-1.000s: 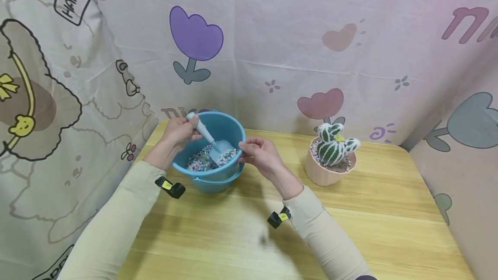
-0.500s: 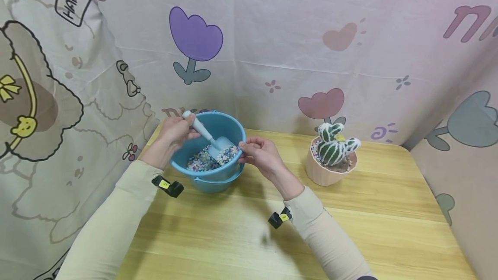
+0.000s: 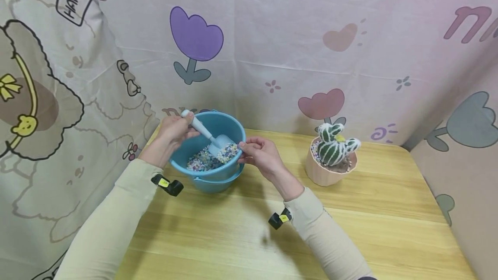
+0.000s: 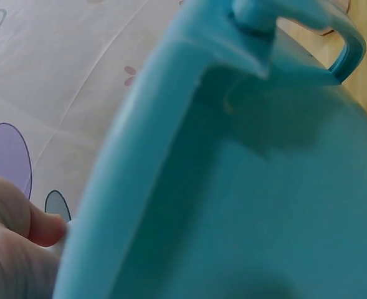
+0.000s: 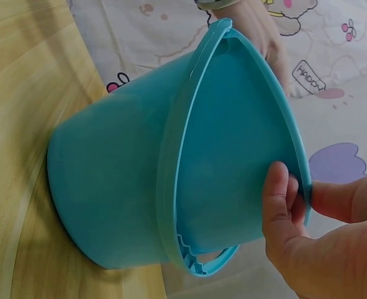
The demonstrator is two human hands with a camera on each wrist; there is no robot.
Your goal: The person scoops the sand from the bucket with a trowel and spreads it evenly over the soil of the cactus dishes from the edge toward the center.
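My left hand (image 3: 173, 135) grips the pale blue handle of a scoop (image 3: 221, 142) and holds it tilted inside a blue bucket (image 3: 210, 182). Small multicoloured pebbles (image 3: 228, 153) lie on the scoop's blade, and more pebbles (image 3: 202, 160) cover the bucket's bottom. At the bucket's right side, my right hand (image 3: 261, 154) pinches the rim between thumb and fingers, as the right wrist view shows with the hand (image 5: 323, 230) at the edge. In the left wrist view the bucket wall (image 4: 252, 187) hides the scoop's blade, and only part of the left hand (image 4: 15, 243) shows.
Right of the bucket, a pink ribbed pot (image 3: 327, 175) stands on the wooden table (image 3: 241, 237), holding a knitted green and white cactus (image 3: 331, 152) and some pebbles. A printed cloth (image 3: 264, 33) hangs behind the table and on both sides. The bucket's handle (image 3: 219, 180) hangs down in front.
The left hand and the scoop's handle have shifted slightly left and up, with the blade rising a little along the bucket's right inner wall. The right hand stays on the rim.
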